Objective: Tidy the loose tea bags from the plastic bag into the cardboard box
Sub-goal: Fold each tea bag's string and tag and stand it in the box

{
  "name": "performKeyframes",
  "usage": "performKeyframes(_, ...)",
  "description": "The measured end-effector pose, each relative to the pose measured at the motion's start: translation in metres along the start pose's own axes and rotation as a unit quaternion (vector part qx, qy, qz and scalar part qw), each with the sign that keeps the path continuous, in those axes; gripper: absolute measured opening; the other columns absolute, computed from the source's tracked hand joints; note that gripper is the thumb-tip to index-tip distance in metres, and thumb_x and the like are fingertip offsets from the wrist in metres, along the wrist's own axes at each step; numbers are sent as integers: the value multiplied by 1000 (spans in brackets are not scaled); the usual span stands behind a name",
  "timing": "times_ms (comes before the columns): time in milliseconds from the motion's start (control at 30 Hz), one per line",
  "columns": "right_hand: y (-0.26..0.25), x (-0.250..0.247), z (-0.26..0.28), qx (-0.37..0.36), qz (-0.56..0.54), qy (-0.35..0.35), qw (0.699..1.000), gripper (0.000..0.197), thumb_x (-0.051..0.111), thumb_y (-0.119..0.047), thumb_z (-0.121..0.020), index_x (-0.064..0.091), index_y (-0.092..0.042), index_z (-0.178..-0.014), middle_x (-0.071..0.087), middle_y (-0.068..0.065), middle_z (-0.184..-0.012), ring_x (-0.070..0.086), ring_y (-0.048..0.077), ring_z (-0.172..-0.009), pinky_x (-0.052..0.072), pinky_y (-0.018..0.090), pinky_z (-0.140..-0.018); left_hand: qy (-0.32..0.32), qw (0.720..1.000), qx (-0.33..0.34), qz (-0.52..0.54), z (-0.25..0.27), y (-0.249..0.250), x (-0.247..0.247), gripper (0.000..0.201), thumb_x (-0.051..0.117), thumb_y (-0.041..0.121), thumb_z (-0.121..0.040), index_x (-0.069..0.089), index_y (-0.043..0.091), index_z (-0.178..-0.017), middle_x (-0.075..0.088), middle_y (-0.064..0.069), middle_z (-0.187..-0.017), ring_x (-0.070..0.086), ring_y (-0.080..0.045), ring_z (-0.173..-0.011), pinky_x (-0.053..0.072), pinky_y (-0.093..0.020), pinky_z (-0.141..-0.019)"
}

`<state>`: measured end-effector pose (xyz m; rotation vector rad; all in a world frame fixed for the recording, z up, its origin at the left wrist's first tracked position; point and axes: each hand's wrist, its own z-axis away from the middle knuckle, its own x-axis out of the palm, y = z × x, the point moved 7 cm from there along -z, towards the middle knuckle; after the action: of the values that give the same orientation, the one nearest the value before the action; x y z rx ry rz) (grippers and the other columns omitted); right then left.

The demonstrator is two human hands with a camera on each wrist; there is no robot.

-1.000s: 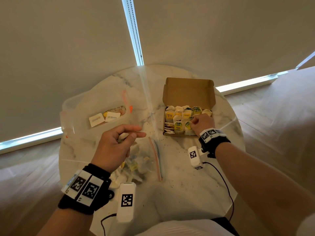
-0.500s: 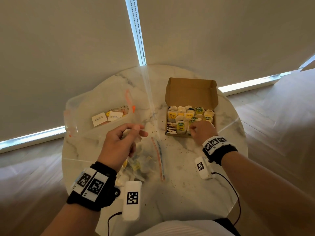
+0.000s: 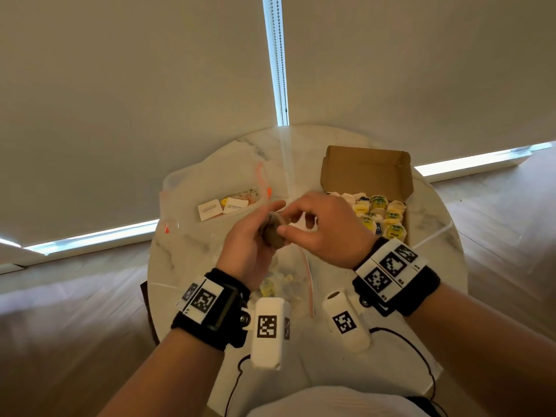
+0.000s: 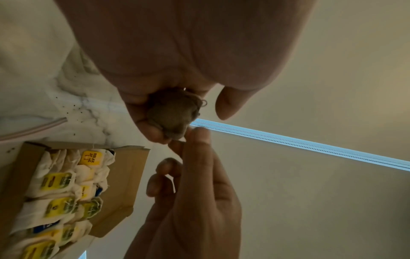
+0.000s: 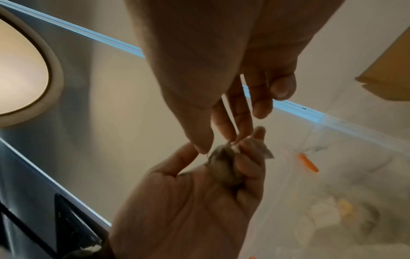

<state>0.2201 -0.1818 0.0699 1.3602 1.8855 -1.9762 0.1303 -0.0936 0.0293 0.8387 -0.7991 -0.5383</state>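
A brownish crumpled tea bag (image 3: 273, 233) sits in the curled fingers of my left hand (image 3: 272, 219), raised over the table's middle. My right hand (image 3: 286, 223) meets it from the right, and its thumb and fingertips (image 5: 233, 138) pinch the top of the tea bag (image 5: 224, 168). The open cardboard box (image 3: 365, 170) stands at the back right, with rows of yellow-labelled tea bags (image 3: 380, 216) packed in it. A clear plastic bag (image 3: 288, 278) with several loose tea bags lies on the table under my hands.
A second clear plastic bag (image 3: 210, 188) with two white cards (image 3: 224, 207) lies at the back left. The round marble table (image 3: 340, 383) is flecked with tea crumbs. Window blinds (image 3: 135, 85) hang close behind it. Thin black cables (image 3: 421, 359) run over the near edge.
My right hand has left the box and swung left to meet the left hand. The left hand has risen from the plastic bag with a tea bag in its fingers.
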Motion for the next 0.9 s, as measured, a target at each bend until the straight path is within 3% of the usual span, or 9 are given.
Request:
performKeyframes(100, -5, 6, 0, 24, 2, -9, 1000, 18, 77, -29, -81, 72, -22, -97, 59, -7, -86, 46, -6, -68, 32, 13, -65, -34, 999, 19, -7, 8, 3, 7, 35, 37, 16, -102, 65, -1, -115, 64, -12, -96, 60, -19, -87, 54, -25, -73)
performKeyframes(267, -11, 6, 7, 66, -47, -10, 997, 15, 81, -18, -75, 69, -19, -85, 63, -9, -78, 54, 2, -65, 38, 11, -61, -8, 999, 34, -19, 15, 0, 2, 31, 42, 5, -99, 64, -2, -118, 68, -19, -100, 63, -26, -91, 53, -29, -77)
performKeyframes(333, -14, 0, 14, 61, -94, 4, 994, 18, 79, -8, -74, 67, -12, -86, 66, -1, -74, 59, 9, -61, 46, 16, -57, 26, 999, 39, -6, 15, -1, -7, 28, 44, 5, -100, 63, -3, -120, 69, -20, -103, 66, -27, -92, 56, -30, -76)
performKeyframes(433, -11, -12, 25, 73, -162, 26, 984, 23, 75, 0, -78, 64, -9, -96, 70, 7, -78, 69, 21, -66, 58, 32, -61, 68, 997, 42, -2, 16, -2, -18, 22, 45, 10, -103, 66, 6, -111, 74, -12, -103, 69, -22, -91, 55, -32, -73)
performKeyframes(500, -8, -15, 31, 78, -176, 21, 981, 24, 72, 3, -81, 66, -8, -102, 72, 8, -81, 72, 20, -68, 61, 34, -63, 75, 996, 39, -21, 17, -3, -21, 23, 47, 17, -104, 69, 12, -106, 75, -6, -105, 66, -19, -92, 49, -30, -73)
performKeyframes(600, -14, -16, 36, 65, -156, 2, 986, 15, 72, 3, -82, 72, -6, -94, 73, 6, -78, 72, 18, -67, 61, 38, -65, 77, 996, 39, -4, 18, -4, -20, 25, 47, 19, -104, 71, 10, -105, 73, -8, -109, 62, -23, -95, 51, -29, -75)
performKeyframes(667, -24, -12, 38, 50, -155, -19, 986, 11, 73, 0, -82, 74, -7, -92, 73, 3, -78, 71, 17, -67, 61, 36, -67, 78, 996, 33, 24, 17, -5, -19, 29, 46, 21, -104, 68, 4, -113, 70, -17, -105, 64, -27, -90, 56, -31, -72)
performKeyframes(767, -40, -8, 34, 16, -131, -36, 991, 11, 77, -8, -81, 76, -14, -90, 71, 1, -84, 67, 13, -73, 57, 29, -70, 56, 998, -4, 39, 17, -7, -12, 44, 42, 33, -105, 61, -1, -125, 65, -22, -98, 64, -27, -75, 52, -31, -56)
performKeyframes(900, -35, -10, 23, 17, -59, 0, 998, 16, 79, -14, -79, 78, -23, -92, 65, -4, -84, 57, 4, -70, 43, 14, -65, 35, 997, -33, 59, 17, -11, -8, 52, 38, 40, -105, 62, -4, -120, 65, -24, -104, 64, -25, -82, 52, -30, -67)
